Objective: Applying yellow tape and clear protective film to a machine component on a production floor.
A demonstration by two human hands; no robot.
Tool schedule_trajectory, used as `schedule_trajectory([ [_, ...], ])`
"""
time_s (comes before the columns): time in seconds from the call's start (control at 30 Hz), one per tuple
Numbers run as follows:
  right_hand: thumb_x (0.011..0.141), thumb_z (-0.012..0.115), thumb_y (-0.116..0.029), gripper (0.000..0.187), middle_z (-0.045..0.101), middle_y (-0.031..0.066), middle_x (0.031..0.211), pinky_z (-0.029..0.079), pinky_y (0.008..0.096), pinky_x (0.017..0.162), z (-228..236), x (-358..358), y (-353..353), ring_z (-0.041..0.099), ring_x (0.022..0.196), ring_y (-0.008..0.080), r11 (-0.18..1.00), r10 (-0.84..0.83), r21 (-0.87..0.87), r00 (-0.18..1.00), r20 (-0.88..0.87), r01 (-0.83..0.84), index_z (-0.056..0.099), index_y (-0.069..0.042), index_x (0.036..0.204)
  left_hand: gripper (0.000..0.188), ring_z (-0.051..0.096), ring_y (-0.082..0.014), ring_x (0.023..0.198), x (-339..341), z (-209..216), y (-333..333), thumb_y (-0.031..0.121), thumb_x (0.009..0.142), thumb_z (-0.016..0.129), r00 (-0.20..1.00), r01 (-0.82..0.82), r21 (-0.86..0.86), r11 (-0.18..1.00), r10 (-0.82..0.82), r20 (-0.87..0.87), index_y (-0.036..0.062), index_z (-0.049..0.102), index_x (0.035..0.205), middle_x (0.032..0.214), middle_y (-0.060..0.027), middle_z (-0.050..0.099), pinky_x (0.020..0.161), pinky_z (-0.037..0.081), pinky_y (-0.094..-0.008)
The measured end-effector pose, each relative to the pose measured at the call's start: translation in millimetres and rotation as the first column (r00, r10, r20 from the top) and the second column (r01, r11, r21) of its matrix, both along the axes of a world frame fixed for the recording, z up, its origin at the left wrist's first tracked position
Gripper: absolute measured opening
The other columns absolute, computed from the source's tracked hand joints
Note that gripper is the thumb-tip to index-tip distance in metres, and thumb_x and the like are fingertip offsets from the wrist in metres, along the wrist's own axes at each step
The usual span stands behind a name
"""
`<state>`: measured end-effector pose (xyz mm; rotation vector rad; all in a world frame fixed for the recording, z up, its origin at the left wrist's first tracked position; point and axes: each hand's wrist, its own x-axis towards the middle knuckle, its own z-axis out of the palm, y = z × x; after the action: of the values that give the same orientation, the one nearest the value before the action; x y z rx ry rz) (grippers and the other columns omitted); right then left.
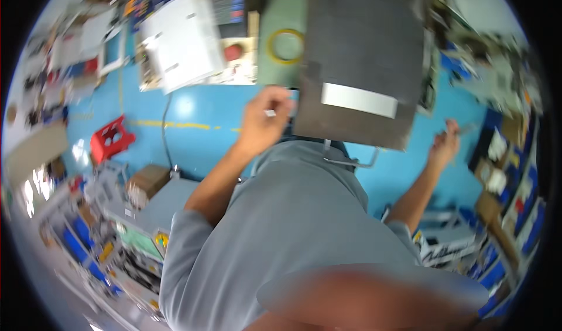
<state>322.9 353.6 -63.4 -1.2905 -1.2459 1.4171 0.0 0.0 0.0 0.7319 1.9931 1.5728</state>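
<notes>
A dark grey board or panel (363, 50) stands in front of my body, with a white strip (359, 100) lying across its near part. Just left of the panel's near edge is my left hand (264, 122), its fingers curled together; a small white bit (270, 113) shows between them, too small to name. Out to the right, apart from the panel, my right hand (445, 148) has its fingers pinched. A thin, pale, blurred thing (468, 128) sticks out from those fingertips, and its kind cannot be made out. A bent metal handle (351, 163) is under the panel's near edge.
Beyond my left hand, a green mat (275, 15) carries a yellow tape roll (285, 46). White sheets (182, 41) lie on the bench to the left. A red stool (111, 139) stands on the blue floor (193, 120). Crowded shelves (497, 214) line the right side.
</notes>
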Motion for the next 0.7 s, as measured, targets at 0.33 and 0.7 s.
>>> schedule_trajectory([
  [0.33,0.083,0.061,0.009,0.016,0.063,0.0029,0.088,0.044,0.0187,0.072,112,-162,-175,0.057,0.078,0.0075,0.752,0.640,0.134,0.763,0.083,-0.645,0.060,0.000,0.096,0.019,0.061,-0.0193,0.068,26,47,50,0.014,0.086,0.068,0.972,0.218,0.199,0.955,-0.231,0.043,0.0010,0.057,0.096,0.080,-0.0098,0.061,0.059,0.048,-0.0296],
  [0.7,0.083,0.069,0.000,0.013,0.067,0.0036,0.083,0.043,0.0183,0.065,105,-224,-212,0.058,0.071,0.0052,0.568,0.718,0.145,0.574,0.393,-0.810,0.062,0.000,0.094,0.008,0.062,-0.0201,0.065,-3,29,3,0.006,0.087,0.064,1.000,-0.024,0.221,0.975,0.027,-0.012,0.0017,0.059,0.091,0.076,-0.0101,0.061,0.056,0.046,-0.0295],
])
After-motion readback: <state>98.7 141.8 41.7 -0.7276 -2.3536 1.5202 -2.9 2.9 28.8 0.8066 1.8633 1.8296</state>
